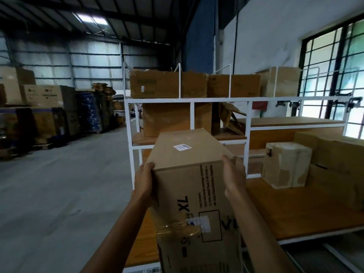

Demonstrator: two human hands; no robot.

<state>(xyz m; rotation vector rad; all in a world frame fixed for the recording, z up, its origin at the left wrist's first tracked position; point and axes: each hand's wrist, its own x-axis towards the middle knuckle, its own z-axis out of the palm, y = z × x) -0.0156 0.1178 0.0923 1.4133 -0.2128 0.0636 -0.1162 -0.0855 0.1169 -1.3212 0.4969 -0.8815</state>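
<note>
I hold a tall brown cardboard box (189, 174) up in front of me, between both hands. It carries black "XL" print, a small white label on top and clear tape across its near face. My left hand (144, 180) grips its upper left edge, fingers curled over the corner. My right hand (234, 176) grips the upper right edge, thumb on the top rim. The box hangs above the left end of a wooden shelf board (295, 209) of a white metal rack (250, 99).
A small taped box (285, 164) and larger boxes (334, 154) sit on the board at right. More boxes fill the rack's upper shelves (167, 85). Stacked pallets of cartons (49, 111) line the left. Grey concrete floor (59, 194) lies left; a barred window (334, 75) is right.
</note>
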